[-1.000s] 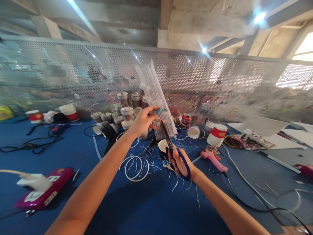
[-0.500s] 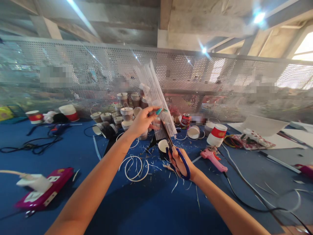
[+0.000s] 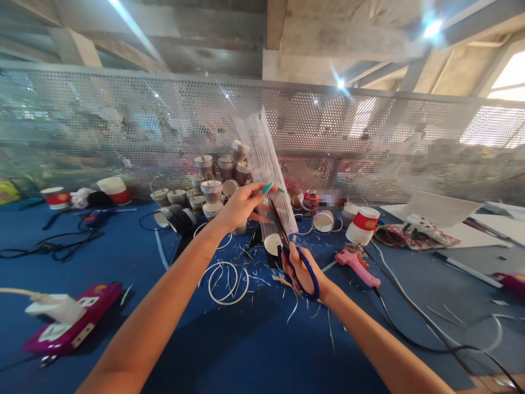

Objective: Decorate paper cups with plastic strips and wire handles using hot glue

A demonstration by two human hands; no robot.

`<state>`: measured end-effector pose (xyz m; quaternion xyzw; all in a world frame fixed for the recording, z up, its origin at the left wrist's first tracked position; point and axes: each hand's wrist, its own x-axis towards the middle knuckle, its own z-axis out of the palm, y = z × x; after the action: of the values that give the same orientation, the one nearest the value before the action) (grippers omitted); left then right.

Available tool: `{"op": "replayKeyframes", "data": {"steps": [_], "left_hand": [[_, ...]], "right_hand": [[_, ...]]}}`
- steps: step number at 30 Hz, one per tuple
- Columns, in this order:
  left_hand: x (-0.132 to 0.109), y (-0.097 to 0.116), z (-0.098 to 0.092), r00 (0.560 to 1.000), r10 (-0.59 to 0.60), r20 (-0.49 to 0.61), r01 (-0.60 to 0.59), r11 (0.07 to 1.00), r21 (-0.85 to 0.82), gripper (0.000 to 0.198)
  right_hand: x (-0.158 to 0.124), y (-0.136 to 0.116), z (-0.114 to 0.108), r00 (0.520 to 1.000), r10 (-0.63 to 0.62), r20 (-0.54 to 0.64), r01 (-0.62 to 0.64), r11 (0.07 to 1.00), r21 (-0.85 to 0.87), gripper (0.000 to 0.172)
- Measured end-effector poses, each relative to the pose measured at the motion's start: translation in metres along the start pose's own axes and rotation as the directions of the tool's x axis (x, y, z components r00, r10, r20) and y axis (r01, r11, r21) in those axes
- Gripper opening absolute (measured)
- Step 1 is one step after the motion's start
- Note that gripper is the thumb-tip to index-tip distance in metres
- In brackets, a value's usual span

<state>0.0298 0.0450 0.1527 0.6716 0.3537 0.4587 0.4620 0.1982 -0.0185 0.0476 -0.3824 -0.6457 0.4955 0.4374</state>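
Observation:
My left hand point(image 3: 250, 203) pinches a clear, ribbed plastic sheet point(image 3: 268, 153) that stands up at a slant above the table. In my right hand point(image 3: 301, 271) is a pair of scissors point(image 3: 315, 284) with dark blue handles. Their blades point up and away, against the lower part of the sheet near my left fingertips; whether they bite into it I cannot tell. Just below the sheet, left of the scissors' handles, sits a small dark cup point(image 3: 272, 250) with a pale inside. Rings of white cord point(image 3: 228, 302) lie on the blue tabletop to the left.
Small bucket-like cups point(image 3: 212, 191) are stacked at the back left. A pink glue gun point(image 3: 357, 268) with its black cable lies right. Further back stand a red can point(image 3: 310, 201) and a red-and-white paper cup point(image 3: 363, 225). A magenta power strip point(image 3: 74, 325) lies front left, before a perforated screen point(image 3: 164, 126).
The plastic sheet has tilted to the right and stands more upright. My left hand has shifted slightly right with it; my right hand and the scissors have barely moved.

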Motion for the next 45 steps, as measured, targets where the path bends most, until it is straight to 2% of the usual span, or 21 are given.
{"op": "replayKeyframes", "data": {"steps": [10, 17, 23, 28, 35, 45], "left_hand": [[-0.002, 0.003, 0.000, 1.000, -0.005, 0.029, 0.004, 1.000, 0.026, 0.034], [0.003, -0.003, -0.009, 0.989, 0.136, -0.057, -0.130, 0.986, 0.107, 0.035], [0.010, -0.013, -0.020, 0.974, 0.205, -0.100, -0.176, 0.955, 0.238, 0.037], [0.009, -0.012, -0.019, 0.977, 0.193, -0.090, -0.162, 0.948, 0.272, 0.030], [0.008, -0.009, -0.017, 0.980, 0.188, -0.070, -0.162, 0.947, 0.276, 0.029], [0.009, -0.010, -0.019, 0.978, 0.206, -0.037, -0.187, 0.941, 0.282, 0.030]], "right_hand": [[-0.001, -0.002, 0.002, 0.999, -0.009, -0.040, 0.007, 0.999, -0.043, 0.056], [0.001, 0.001, 0.001, 1.000, 0.014, -0.018, -0.015, 0.998, -0.064, 0.055], [0.000, -0.001, 0.001, 0.999, 0.037, -0.006, -0.038, 0.996, -0.081, 0.057], [-0.001, -0.002, 0.002, 0.998, 0.060, -0.001, -0.060, 0.998, -0.025, 0.058], [0.000, 0.005, 0.000, 0.999, 0.032, 0.005, -0.032, 0.999, 0.021, 0.061], [0.000, 0.001, 0.000, 0.998, 0.047, -0.030, -0.047, 0.999, -0.002, 0.052]]}}
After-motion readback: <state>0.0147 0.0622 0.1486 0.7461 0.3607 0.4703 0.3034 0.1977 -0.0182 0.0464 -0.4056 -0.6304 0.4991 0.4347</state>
